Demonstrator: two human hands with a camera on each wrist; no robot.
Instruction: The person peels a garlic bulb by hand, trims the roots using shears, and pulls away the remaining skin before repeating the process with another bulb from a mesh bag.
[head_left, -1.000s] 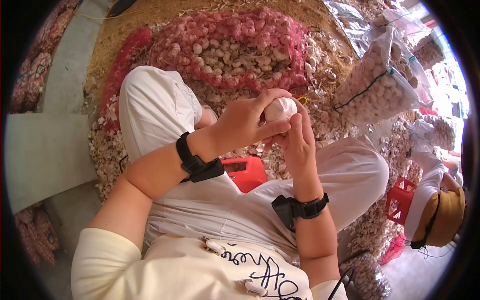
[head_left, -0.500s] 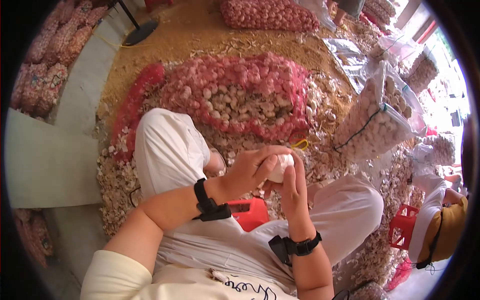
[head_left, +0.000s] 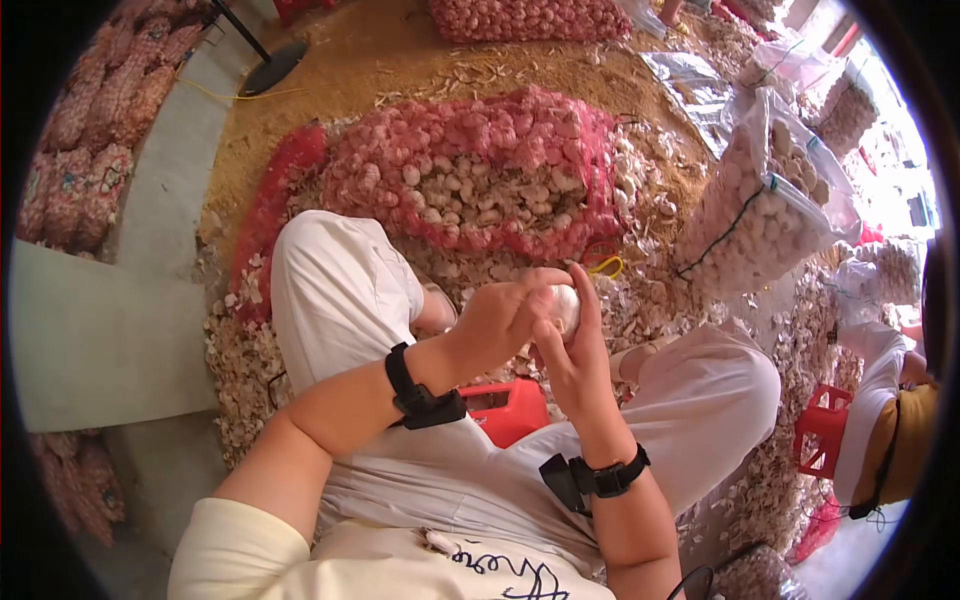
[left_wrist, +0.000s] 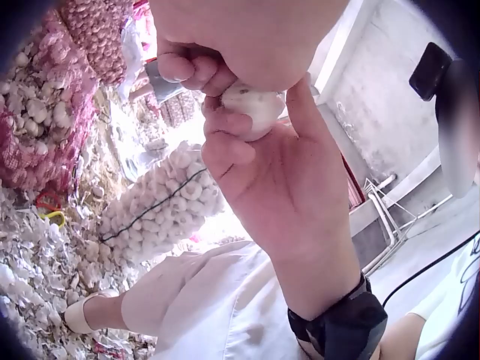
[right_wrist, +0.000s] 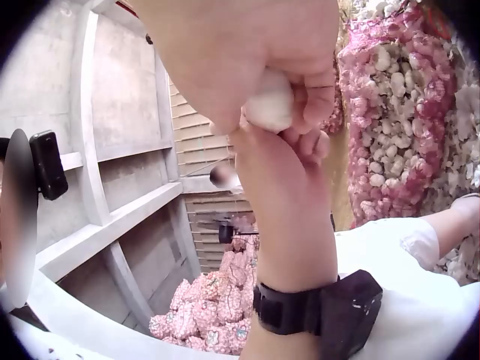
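Note:
Both hands hold one white garlic bulb (head_left: 566,308) in front of the seated person's lap. From the left, my left hand (head_left: 495,322) grips it, thumb along its near side. My right hand (head_left: 578,362) wraps it from the right, with fingers behind and thumb in front. In the left wrist view the bulb (left_wrist: 255,112) sits between the curled fingers of the right hand (left_wrist: 289,187) and the underside of the left. The right wrist view shows the bulb (right_wrist: 270,101) below the right hand (right_wrist: 247,45); fingers cover much of it.
An opened red mesh sack (head_left: 470,150) of garlic lies ahead. A clear bag (head_left: 750,220) of bulbs stands at right, and yellow-handled scissors (head_left: 607,266) lie near the sack. Papery skins cover the floor. A red plastic stool (head_left: 515,408) shows between the legs.
The head view tilted up, then slightly back down. Both hands stay on the garlic bulb throughout; their fingers and thumbs have shifted around it, and more of it is now covered.

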